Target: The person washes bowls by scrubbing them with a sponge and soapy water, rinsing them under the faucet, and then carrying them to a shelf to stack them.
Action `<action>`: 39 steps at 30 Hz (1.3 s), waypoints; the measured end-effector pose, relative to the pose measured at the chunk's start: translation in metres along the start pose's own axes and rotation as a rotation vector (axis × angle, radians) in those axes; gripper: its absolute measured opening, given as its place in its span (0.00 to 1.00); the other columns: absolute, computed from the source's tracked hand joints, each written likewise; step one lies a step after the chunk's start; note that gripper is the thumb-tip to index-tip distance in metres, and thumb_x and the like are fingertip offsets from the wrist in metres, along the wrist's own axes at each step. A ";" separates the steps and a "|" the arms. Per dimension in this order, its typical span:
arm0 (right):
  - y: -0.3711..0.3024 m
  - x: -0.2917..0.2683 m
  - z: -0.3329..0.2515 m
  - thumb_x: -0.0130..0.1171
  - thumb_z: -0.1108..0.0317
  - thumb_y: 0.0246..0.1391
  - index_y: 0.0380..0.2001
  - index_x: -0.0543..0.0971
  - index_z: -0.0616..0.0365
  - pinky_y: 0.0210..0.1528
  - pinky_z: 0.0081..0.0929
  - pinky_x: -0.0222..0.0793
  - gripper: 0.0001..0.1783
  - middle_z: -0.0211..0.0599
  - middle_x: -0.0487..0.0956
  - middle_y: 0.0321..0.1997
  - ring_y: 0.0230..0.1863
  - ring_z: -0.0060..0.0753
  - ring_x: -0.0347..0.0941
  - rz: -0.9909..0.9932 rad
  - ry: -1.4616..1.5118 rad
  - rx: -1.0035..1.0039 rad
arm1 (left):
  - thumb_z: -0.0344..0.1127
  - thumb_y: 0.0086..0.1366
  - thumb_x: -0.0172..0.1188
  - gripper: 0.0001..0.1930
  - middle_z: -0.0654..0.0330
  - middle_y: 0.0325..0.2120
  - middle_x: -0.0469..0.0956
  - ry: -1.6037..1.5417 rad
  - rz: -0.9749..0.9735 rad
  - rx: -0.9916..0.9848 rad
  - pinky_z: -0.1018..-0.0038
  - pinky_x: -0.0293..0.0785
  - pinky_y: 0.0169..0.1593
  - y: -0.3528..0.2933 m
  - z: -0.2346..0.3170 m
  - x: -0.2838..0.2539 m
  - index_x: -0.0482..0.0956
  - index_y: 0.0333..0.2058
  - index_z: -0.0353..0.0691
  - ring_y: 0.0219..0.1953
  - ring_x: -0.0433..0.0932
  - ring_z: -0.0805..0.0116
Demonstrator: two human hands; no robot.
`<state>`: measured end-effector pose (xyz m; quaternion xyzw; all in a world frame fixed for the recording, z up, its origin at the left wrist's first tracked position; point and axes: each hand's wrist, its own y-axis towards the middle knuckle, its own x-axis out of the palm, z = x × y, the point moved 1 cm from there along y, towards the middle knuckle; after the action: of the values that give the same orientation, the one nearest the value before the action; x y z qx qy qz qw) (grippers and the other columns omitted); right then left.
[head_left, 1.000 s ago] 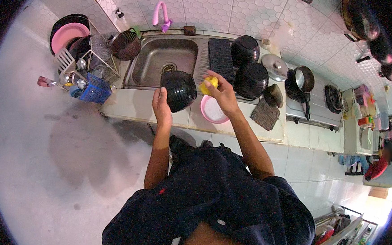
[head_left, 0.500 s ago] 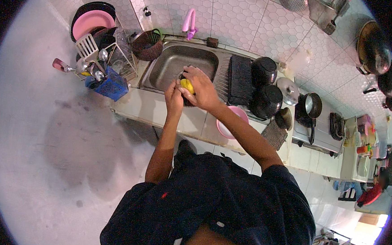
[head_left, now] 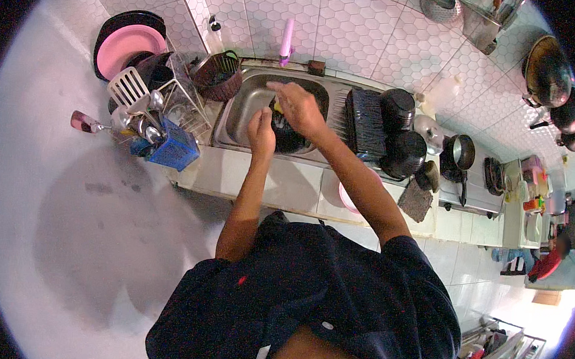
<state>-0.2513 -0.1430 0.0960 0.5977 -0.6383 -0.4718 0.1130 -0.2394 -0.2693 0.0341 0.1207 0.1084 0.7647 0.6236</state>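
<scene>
Over the sink (head_left: 244, 88), my left hand (head_left: 262, 133) is closed at the near left rim of a round, glossy black dish (head_left: 285, 138), which looks like a bowl. Its fingers are mostly hidden. My right hand (head_left: 296, 109) is above the dish's far side, fingers pointing left. A yellow sponge (head_left: 278, 106) shows only as a small patch under that palm, with the rest covered by the hand.
A pink tap (head_left: 287, 42) rises behind the sink. To the left are a brown basket (head_left: 222, 80) and a blue utensil holder (head_left: 176, 148). Black dishes (head_left: 404, 154) stand at the right; a pink basin (head_left: 348, 198) sits partly behind my right forearm.
My hands have drawn apart, the right one farther over the sink. More of the black dish shows now, and less of the yellow sponge. The view has shifted slightly.
</scene>
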 end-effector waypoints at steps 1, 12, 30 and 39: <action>0.009 0.002 0.002 0.57 0.69 0.56 0.41 0.79 0.61 0.40 0.39 0.72 0.11 0.49 0.79 0.38 0.36 0.48 0.76 0.001 -0.007 0.005 | 0.45 0.71 0.50 0.20 0.72 0.20 0.58 -0.061 0.007 0.016 0.76 0.54 0.28 0.006 -0.003 0.003 0.69 0.24 0.36 0.25 0.56 0.79; 0.057 0.011 0.008 0.51 0.51 0.64 0.31 0.78 0.64 0.30 0.39 0.68 0.24 0.51 0.73 0.21 0.24 0.48 0.72 -0.046 -0.165 0.402 | 0.43 0.70 0.52 0.17 0.72 0.22 0.62 -0.260 -0.123 -0.220 0.78 0.55 0.28 0.046 -0.025 0.002 0.71 0.24 0.38 0.25 0.58 0.80; 0.022 0.070 0.021 0.56 0.59 0.59 0.44 0.74 0.61 0.55 0.44 0.67 0.17 0.52 0.77 0.47 0.50 0.55 0.73 -0.120 -0.467 0.070 | 0.47 0.74 0.45 0.21 0.72 0.21 0.60 -0.440 -0.123 -0.118 0.78 0.54 0.27 0.083 -0.065 -0.013 0.71 0.27 0.36 0.25 0.56 0.80; 0.023 0.057 0.045 0.51 0.69 0.57 0.51 0.71 0.60 0.50 0.43 0.71 0.18 0.52 0.75 0.53 0.49 0.54 0.74 -0.079 -0.265 0.200 | 0.49 0.73 0.47 0.21 0.69 0.24 0.69 -0.130 -0.240 0.044 0.78 0.62 0.31 0.091 -0.074 -0.021 0.75 0.31 0.35 0.27 0.64 0.79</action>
<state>-0.3132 -0.1753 0.0650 0.5631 -0.6673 -0.4848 -0.0510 -0.3438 -0.3094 -0.0079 0.1699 0.0985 0.6728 0.7133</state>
